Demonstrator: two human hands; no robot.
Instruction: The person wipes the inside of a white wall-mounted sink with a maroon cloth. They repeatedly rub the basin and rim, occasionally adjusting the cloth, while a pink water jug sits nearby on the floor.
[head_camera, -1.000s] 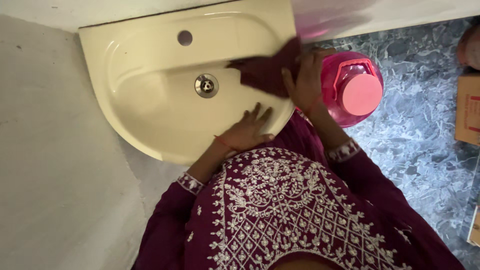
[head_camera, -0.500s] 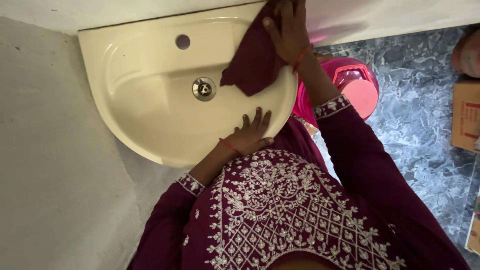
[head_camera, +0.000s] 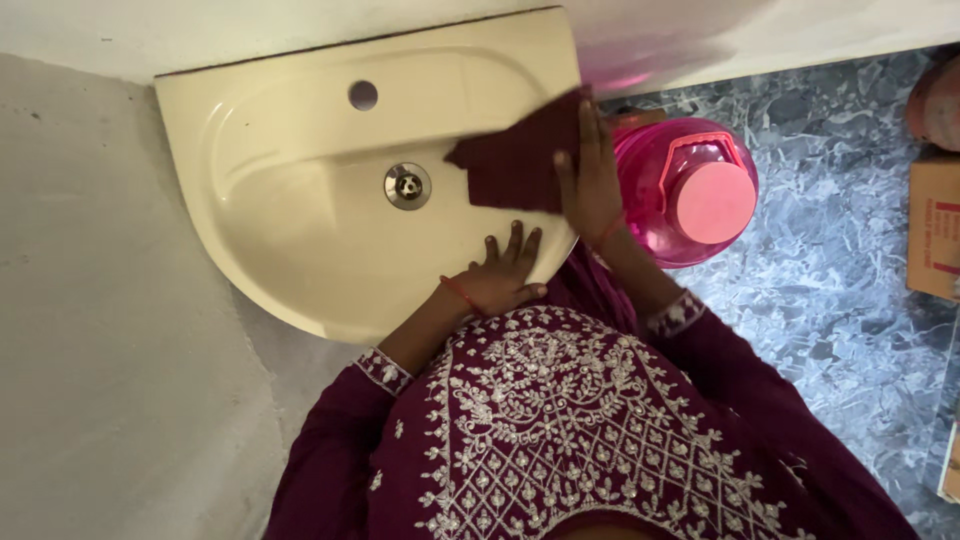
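**Cloth pressed on basin's right wall, other hand braced on rim**

Right hand (head_camera: 590, 185) lies flat, fingers stretched out, palm pressing a dark maroon cloth (head_camera: 515, 165) against the inner right side of the cream washbasin (head_camera: 290, 250); not a pinch grip, the cloth is trapped between palm and ceramic, which looks like a way to keep full contact while rubbing; cloth lies spread, its left corner reaching toward the drain (head_camera: 407, 185) but stopping short of it.

Left hand (head_camera: 500, 275) is open, fingers splayed, resting on the front rim of the basin and holding nothing; judged a brace, taking weight while the person leans over the bowl.

Counts: one basin; one drain fitting at the bowl's middle; one tap hole (head_camera: 362, 95) at the back ledge, no tap fitted; one cloth; two hands, each wrist with a thin red thread; two embroidered cuffs on maroon sleeves.

Around: one pink translucent water jug (head_camera: 690, 195) with a pink cap and handle stands on the grey marbled floor (head_camera: 830, 280) just right of the basin, close behind the right wrist; brown cardboard box (head_camera: 935, 225) at the right edge, partly cut off; a second box corner low at the right edge, too cropped to be sure; pale wall (head_camera: 110, 350) to the left of the basin.
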